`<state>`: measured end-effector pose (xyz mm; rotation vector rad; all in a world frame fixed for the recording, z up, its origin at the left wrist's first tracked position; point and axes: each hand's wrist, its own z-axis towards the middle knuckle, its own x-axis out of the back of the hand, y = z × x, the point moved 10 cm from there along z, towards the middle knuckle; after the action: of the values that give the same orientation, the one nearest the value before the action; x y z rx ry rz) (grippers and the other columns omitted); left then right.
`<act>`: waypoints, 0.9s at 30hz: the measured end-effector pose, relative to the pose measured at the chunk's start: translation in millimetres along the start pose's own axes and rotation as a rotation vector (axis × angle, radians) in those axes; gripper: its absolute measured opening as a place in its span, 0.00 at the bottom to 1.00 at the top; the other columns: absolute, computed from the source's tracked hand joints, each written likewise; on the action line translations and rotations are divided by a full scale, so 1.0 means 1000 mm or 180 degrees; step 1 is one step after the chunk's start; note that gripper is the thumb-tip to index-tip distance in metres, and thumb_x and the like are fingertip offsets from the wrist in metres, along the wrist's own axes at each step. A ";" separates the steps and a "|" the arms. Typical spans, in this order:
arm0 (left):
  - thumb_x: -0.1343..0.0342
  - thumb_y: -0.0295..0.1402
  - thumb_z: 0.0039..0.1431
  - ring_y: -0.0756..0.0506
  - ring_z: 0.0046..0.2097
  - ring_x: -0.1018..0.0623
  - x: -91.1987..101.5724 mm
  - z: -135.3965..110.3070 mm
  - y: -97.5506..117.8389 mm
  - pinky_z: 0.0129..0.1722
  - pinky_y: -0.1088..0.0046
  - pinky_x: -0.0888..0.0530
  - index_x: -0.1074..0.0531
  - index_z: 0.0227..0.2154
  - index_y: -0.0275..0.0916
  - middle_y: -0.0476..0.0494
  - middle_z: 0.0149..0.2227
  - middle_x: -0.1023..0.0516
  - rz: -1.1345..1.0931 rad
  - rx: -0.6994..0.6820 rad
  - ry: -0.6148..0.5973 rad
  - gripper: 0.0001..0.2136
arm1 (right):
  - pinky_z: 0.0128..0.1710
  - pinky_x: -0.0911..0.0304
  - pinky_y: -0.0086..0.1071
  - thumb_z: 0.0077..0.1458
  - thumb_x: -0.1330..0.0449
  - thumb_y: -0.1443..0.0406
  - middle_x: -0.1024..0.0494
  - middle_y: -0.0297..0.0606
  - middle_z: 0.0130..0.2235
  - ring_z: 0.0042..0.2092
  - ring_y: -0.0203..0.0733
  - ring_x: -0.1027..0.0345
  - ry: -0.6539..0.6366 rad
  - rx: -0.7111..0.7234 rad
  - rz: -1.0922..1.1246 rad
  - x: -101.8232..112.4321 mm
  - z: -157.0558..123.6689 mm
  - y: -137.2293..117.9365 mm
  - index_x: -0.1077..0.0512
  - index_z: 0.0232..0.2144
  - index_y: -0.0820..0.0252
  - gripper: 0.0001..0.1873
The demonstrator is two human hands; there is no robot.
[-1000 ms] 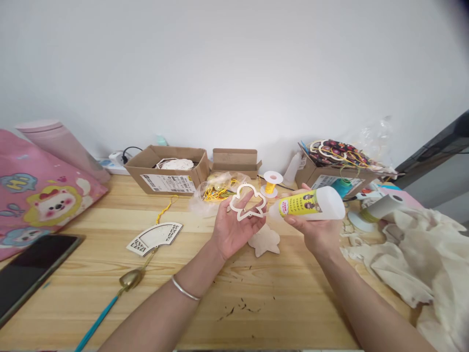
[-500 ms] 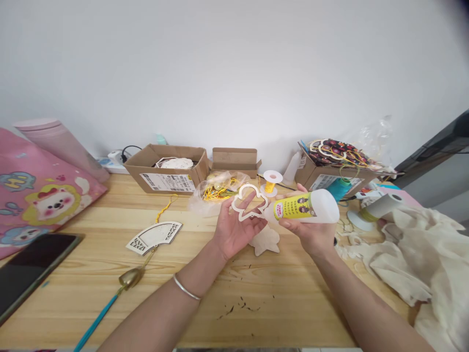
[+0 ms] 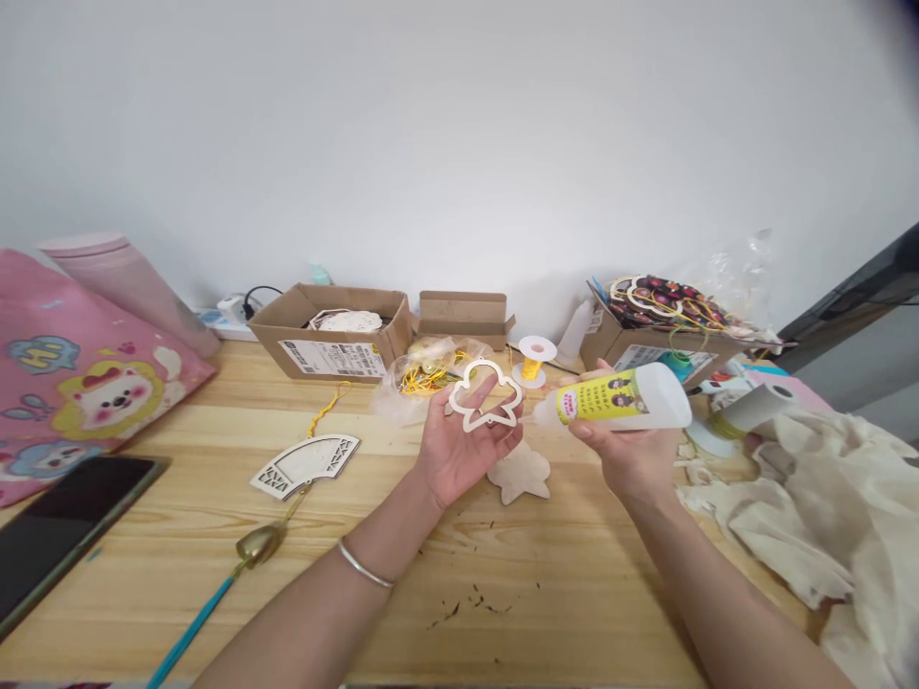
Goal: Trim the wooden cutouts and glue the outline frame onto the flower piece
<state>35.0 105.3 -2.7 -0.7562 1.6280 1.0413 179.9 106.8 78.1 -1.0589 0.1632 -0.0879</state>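
My left hand holds a thin pale wooden frame with a scalloped, flower-like outline and an open middle. Its fingers show behind and through the opening. My right hand is wrapped round a white glue bottle with a yellow label, tilted so its nozzle points left toward the frame. A small gap separates nozzle and frame. Below them on the table lies a solid wooden piece of similar outline. To the left rests a fan-shaped wooden ornament with a yellow cord and a gold-capped blue tassel.
Cardboard boxes stand along the wall, with a bag of yellow cords and a thread spool nearby. A phone and a pink bag are at left. Crumpled cream cloth covers the right side.
My right hand has drawn the glue bottle to the right, so its nozzle has come away from the frame. The frame is turned slightly in my left hand.
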 end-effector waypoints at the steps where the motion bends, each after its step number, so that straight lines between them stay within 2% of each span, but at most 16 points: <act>1: 0.50 0.41 0.49 0.42 0.43 0.27 0.000 0.000 0.001 0.41 0.63 0.31 0.34 0.43 0.37 0.38 0.40 0.28 0.0012 -0.0017 0.0007 0.19 | 0.36 0.32 0.44 0.27 0.31 0.59 0.24 0.38 0.33 0.36 0.47 0.29 0.0042 0.0027 0.0032 0.001 0.000 -0.001 0.32 0.33 0.58 0.27; 5: 0.50 0.41 0.50 0.43 0.41 0.26 0.002 0.001 0.001 0.42 0.65 0.30 0.34 0.44 0.37 0.38 0.39 0.27 0.0050 -0.0041 0.0023 0.20 | 0.35 0.31 0.42 0.26 0.30 0.59 0.24 0.38 0.33 0.35 0.46 0.29 0.0048 0.0019 0.0128 0.000 0.000 -0.002 0.32 0.33 0.58 0.27; 11: 0.50 0.42 0.50 0.42 0.43 0.27 0.004 0.002 0.003 0.40 0.68 0.30 0.35 0.45 0.36 0.36 0.40 0.27 0.0076 -0.0065 0.0014 0.21 | 0.37 0.31 0.41 0.24 0.29 0.63 0.24 0.35 0.32 0.34 0.45 0.29 -0.0198 -0.0143 0.0054 -0.006 -0.003 0.005 0.35 0.42 0.58 0.37; 18: 0.50 0.40 0.51 0.45 0.36 0.25 0.001 0.001 0.001 0.40 0.68 0.29 0.35 0.45 0.36 0.41 0.33 0.26 0.0029 -0.0054 -0.0044 0.20 | 0.39 0.32 0.43 0.22 0.29 0.61 0.24 0.35 0.31 0.35 0.46 0.29 -0.0136 -0.0164 -0.0080 -0.005 -0.003 0.004 0.35 0.44 0.59 0.41; 22: 0.50 0.40 0.50 0.45 0.36 0.25 0.005 0.002 0.001 0.39 0.68 0.29 0.35 0.46 0.36 0.39 0.36 0.26 0.0058 -0.0051 0.0077 0.21 | 0.38 0.32 0.43 0.23 0.29 0.59 0.24 0.34 0.30 0.35 0.46 0.29 -0.0110 -0.0103 -0.0223 -0.002 -0.002 0.002 0.35 0.44 0.59 0.41; 27: 0.50 0.42 0.50 0.42 0.41 0.26 0.007 0.002 0.004 0.38 0.67 0.28 0.36 0.46 0.36 0.37 0.40 0.28 0.0148 -0.0120 0.0136 0.22 | 0.42 0.34 0.44 0.24 0.30 0.56 0.24 0.37 0.33 0.38 0.48 0.29 -0.0289 0.0019 -0.0354 -0.004 -0.002 0.005 0.36 0.45 0.60 0.42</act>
<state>30.8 108.9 -8.4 -0.7736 1.6735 1.0983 175.3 108.3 73.3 -1.0637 0.0219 -0.1401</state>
